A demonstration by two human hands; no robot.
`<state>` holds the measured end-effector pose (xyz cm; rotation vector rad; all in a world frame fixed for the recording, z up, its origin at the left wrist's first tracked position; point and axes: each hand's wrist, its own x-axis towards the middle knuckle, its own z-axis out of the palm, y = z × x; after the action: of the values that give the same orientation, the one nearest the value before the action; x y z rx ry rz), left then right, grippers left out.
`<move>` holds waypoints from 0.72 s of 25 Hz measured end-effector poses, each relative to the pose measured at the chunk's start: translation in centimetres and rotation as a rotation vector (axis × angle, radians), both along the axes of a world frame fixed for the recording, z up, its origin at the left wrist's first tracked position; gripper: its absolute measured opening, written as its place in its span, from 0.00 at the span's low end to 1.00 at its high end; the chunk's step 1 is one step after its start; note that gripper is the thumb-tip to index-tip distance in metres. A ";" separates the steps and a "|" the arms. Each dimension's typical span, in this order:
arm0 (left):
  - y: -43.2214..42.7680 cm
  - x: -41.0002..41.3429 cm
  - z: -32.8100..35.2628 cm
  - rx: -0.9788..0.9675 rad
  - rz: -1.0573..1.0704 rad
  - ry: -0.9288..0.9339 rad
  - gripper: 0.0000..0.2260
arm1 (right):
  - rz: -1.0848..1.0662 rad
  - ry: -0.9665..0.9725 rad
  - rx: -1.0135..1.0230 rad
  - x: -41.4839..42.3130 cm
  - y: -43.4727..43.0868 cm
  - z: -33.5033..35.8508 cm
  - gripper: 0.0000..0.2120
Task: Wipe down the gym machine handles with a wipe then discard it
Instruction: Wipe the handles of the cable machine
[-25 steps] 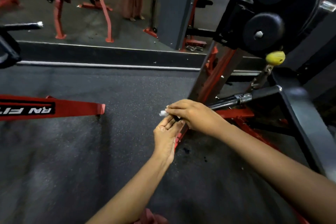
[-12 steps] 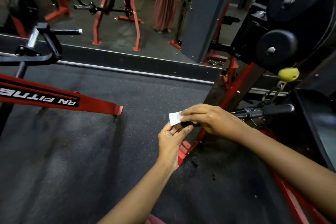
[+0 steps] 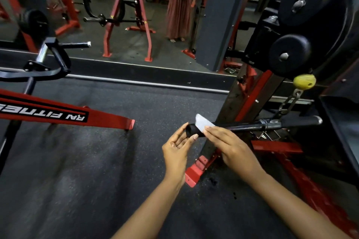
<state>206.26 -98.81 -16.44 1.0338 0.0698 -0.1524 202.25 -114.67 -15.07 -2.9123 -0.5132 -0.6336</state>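
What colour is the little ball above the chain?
Yellow. The ball shows best in the head view, hanging on the machine.

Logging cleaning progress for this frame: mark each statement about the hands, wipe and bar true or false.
1. The right hand presses a white wipe against the black cable bar. True.
2. The left hand grips the wipe. False: it is open at the bar's end, holding nothing.
3. A yellow stopper ball sits above the bar's chain. True.
4. The wipe lies on the floor. False: it is on the bar.
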 end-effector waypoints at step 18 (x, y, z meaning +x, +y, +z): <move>-3.6 6.0 2.9 1.716 -0.476 -1.147 0.29 | -0.550 -0.202 0.280 -0.5 -3.5 -5.3 0.26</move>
<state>212.30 -102.40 -13.52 2.6794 -1.3125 0.1535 201.72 -118.17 -20.40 -2.7205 0.3573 -0.9759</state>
